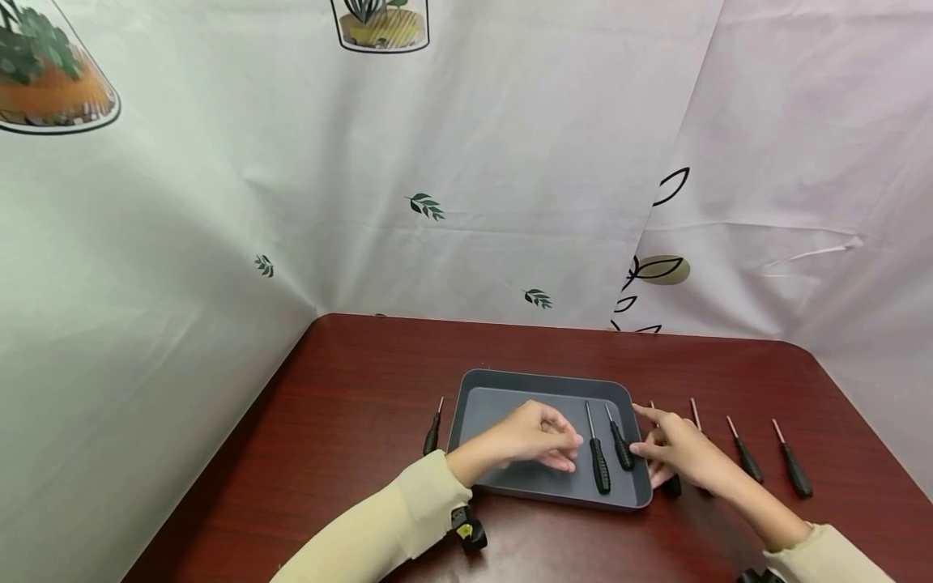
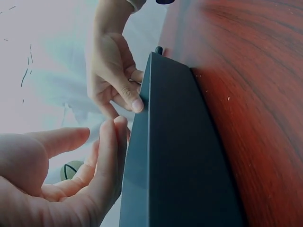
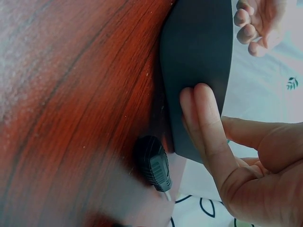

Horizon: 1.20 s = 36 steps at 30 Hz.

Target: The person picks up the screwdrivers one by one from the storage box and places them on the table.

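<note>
A dark grey rectangular tray point(image 1: 484, 409) lies on the table with two black-handled screwdrivers point(image 1: 600, 465) inside, side by side near its right end. My left hand point(image 1: 535, 437) hovers over the tray's middle, holding nothing, its fingers loosely bent and the thumb apart from them in the left wrist view. At the right wall of the tray, my right hand point(image 1: 678, 445) grips the edge. Its thumb reaches over the rim, while two fingers point(image 3: 208, 111) press against the outer wall in the right wrist view. Another screwdriver point(image 3: 152, 163) lies beside that wall, partly hidden by the hand in the head view.
Left of the tray lies a single screwdriver point(image 1: 433, 433). To its right, several more form a loose row, among them a screwdriver point(image 1: 745, 455) and the outermost screwdriver point(image 1: 794, 468). A patterned white cloth point(image 1: 474, 162) hangs behind the red-brown wooden table point(image 1: 350, 405).
</note>
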### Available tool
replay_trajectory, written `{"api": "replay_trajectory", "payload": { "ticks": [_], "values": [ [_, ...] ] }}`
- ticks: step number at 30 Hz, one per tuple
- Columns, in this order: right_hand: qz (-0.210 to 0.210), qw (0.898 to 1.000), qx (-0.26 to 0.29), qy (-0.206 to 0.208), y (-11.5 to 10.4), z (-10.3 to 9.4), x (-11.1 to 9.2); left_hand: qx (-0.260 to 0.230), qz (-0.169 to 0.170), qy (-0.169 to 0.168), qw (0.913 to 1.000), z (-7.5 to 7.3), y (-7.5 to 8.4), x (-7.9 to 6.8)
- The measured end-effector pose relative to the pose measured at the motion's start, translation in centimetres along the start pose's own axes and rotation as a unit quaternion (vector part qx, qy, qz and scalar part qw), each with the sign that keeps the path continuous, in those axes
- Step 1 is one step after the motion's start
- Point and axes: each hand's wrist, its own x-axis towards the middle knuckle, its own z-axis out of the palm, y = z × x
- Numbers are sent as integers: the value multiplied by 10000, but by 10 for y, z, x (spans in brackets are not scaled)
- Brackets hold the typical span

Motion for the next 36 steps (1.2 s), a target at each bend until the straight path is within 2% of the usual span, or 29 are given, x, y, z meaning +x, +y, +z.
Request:
{"api": "replay_trajectory", "payload": {
  "ticks": [8,12,14,20,28,36],
  "values": [
    [23,10000,7,14,0,0,0,893,12,374,9953,8,-7,4],
    [23,10000,-77,42,0,0,0,1054,-2,483,9933,11,-8,4],
    [47,9999,-119,53,0,1,0,994,-32,476,9939,12,-9,5],
    [13,9998,-194,89,0,0,-1,349,-221,202,9989,15,-12,7],
    [-30,9999,-99,66,0,0,-1,-242,-617,61,9978,22,-16,14],
    [-16,9999,-78,66,0,-1,-1,-194,-759,147,9968,31,-16,17]
  ]
}}
